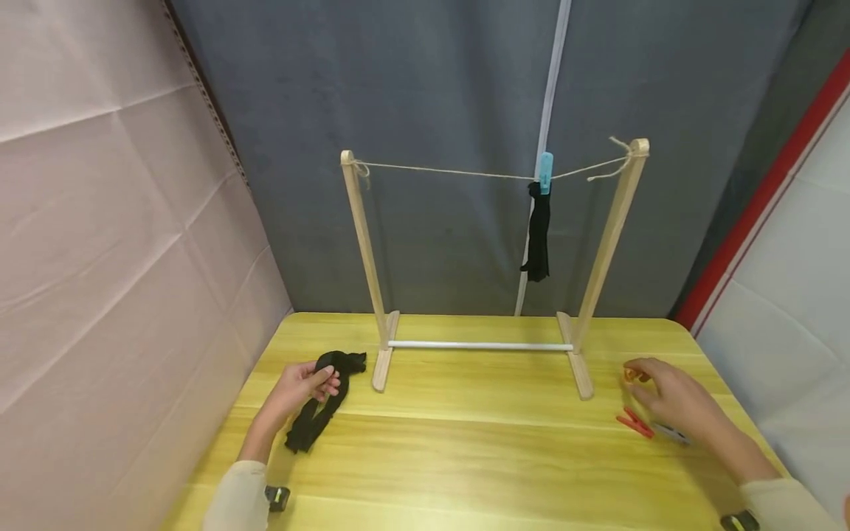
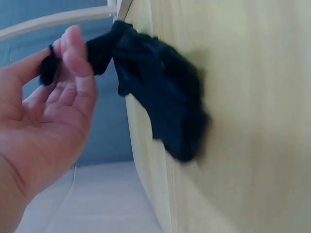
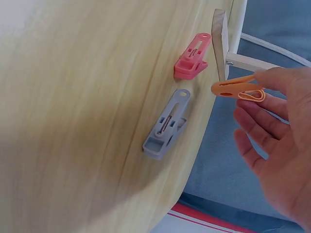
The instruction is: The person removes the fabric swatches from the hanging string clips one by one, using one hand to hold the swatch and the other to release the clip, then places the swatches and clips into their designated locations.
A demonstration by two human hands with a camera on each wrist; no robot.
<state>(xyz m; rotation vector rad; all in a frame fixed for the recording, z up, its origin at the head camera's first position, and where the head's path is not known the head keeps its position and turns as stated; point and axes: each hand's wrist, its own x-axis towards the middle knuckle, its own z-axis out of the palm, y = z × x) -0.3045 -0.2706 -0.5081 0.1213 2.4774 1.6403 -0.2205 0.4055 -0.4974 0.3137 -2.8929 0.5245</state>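
Note:
My left hand pinches a limp black sock near its middle, at the left side of the table. In the left wrist view the sock droops from the fingertips, its lower part close over the tabletop. Over at the right, my right hand holds an orange clothespin between thumb and fingers. Below that hand, a red clothespin and a grey clothespin lie on the wood. Another black sock hangs from the string, gripped by a blue clothespin.
A wooden stand with a white crossbar occupies the back of the yellow table. String runs between its post tops, sagging under the blue clothespin. Pale walls flank the table; a grey curtain is behind.

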